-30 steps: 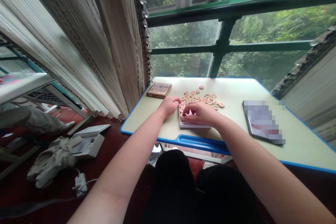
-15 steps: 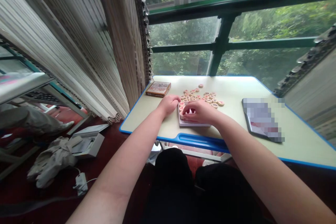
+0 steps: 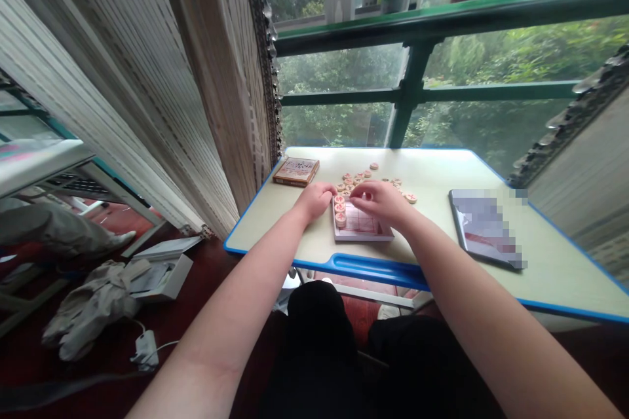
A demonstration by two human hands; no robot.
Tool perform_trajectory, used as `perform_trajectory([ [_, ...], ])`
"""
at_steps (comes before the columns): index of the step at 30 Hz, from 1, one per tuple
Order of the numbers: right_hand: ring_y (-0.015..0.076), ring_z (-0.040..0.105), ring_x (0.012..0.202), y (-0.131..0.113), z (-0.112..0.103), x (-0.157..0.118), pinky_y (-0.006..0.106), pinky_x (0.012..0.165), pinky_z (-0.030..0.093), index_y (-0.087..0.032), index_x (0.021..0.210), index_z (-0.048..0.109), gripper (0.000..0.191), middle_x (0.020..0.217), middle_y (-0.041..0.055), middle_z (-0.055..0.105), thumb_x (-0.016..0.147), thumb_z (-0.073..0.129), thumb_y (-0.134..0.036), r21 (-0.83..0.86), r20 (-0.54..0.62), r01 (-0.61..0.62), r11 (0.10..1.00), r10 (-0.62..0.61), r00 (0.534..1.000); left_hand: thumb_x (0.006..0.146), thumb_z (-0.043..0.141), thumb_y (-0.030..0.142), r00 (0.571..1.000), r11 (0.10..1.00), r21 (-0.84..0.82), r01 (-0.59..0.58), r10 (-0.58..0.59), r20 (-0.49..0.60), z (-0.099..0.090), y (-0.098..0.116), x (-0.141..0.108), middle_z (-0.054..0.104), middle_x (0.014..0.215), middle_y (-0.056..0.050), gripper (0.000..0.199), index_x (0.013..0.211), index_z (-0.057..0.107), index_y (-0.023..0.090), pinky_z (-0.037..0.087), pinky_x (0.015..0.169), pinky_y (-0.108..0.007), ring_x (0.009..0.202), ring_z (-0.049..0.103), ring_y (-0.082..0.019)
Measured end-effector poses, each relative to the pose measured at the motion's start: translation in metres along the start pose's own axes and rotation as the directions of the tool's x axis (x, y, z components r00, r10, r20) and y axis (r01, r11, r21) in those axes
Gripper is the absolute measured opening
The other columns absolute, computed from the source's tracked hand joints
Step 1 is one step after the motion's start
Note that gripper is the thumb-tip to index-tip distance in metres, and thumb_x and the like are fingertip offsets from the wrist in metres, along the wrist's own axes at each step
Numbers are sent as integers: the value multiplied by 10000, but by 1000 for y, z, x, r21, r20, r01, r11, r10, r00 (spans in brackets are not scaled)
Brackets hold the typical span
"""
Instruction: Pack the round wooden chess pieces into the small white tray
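Observation:
A shallow white box [image 3: 364, 236] sits near the table's front edge, with a red-lined sheet inside. Three round wooden pieces with red characters [image 3: 340, 208] form a column along its left side. My left hand [image 3: 314, 201] is closed at the box's upper left corner; whatever its fingers grip is too small to make out. Over the box's upper right part is my right hand [image 3: 381, 201], its fingers curled, and what they hold, if anything, is hidden. Behind the box lie several loose round pieces [image 3: 348, 180], partly covered by my right hand.
A flat patterned box [image 3: 296, 171] lies at the table's back left. On the right rests a dark tablet-like device [image 3: 484, 226], partly pixelated. The blue-edged table [image 3: 432, 167] stands against a window. An open white box [image 3: 167, 278] and cloth [image 3: 93, 304] are on the floor.
My right hand has moved from the box's left side up and back toward the loose pieces, uncovering the lowest piece in the column and the lined sheet. My left hand stays at the corner.

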State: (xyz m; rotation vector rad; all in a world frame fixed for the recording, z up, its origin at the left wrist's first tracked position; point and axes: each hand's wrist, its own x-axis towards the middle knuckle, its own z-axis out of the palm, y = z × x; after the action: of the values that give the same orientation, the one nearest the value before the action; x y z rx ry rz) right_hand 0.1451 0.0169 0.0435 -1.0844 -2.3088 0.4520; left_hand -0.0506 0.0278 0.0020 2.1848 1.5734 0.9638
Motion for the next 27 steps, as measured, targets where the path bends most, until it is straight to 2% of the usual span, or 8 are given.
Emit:
perform_trajectory([
  [2,167,584,757,12,1,4,273,717,427,-180,840,708,182,849,54,674,767,560,-258,-59,-138,-102,993,93,986,705,373,126,1000,1000,3,10,-10,-1,0,2,0,688,821,-43,322,752,690,160,467,813,-289,831,600,-184],
  [3,182,588,803,19,2,6,285,756,429,-177,866,710,194,895,68,672,758,575,-265,-95,-153,-138,986,123,981,710,374,121,1000,1000,11,12,-12,-6,-1,2,0,686,827,-44,322,756,690,161,468,817,-290,836,600,-184],
  [6,226,578,886,34,6,10,332,836,412,-187,921,715,228,928,83,675,744,600,-272,-231,-99,-219,948,201,975,712,415,117,993,992,112,53,-40,-112,-5,3,-1,666,850,-63,268,755,675,163,458,853,-313,883,588,-203],
  [10,208,582,848,42,11,12,313,815,413,-199,845,720,171,891,62,693,773,577,-258,-266,-61,-230,936,222,973,716,452,123,925,944,194,269,-196,-327,-11,1,-2,633,857,-88,185,729,630,173,457,829,-343,879,575,-225],
  [13,203,578,838,44,11,13,310,815,409,-198,832,719,173,896,63,695,788,560,-252,-272,-89,-252,929,237,967,715,467,144,941,944,186,274,-223,-254,-11,2,-3,627,815,-70,150,680,606,187,459,790,-323,835,578,-211],
  [17,207,568,851,45,9,14,311,825,401,-196,843,720,182,901,67,694,796,553,-251,-283,-112,-263,922,241,964,704,461,155,987,977,160,140,-125,-105,-8,7,-7,631,812,-55,149,681,606,186,456,791,-314,837,573,-201],
  [22,214,556,886,46,10,15,304,834,389,-202,843,719,179,917,59,693,788,553,-241,-286,-98,-253,924,234,967,613,487,80,999,994,112,3,-7,43,-7,6,-12,616,906,-62,266,839,596,168,449,847,-338,919,542,-217],
  [27,207,564,880,45,9,15,302,827,387,-203,859,714,193,934,65,687,797,543,-267,-289,-81,-249,924,236,968,567,471,10,995,996,54,70,-74,68,-4,-1,-11,602,913,-54,388,911,562,165,450,818,-319,898,540,-195],
])
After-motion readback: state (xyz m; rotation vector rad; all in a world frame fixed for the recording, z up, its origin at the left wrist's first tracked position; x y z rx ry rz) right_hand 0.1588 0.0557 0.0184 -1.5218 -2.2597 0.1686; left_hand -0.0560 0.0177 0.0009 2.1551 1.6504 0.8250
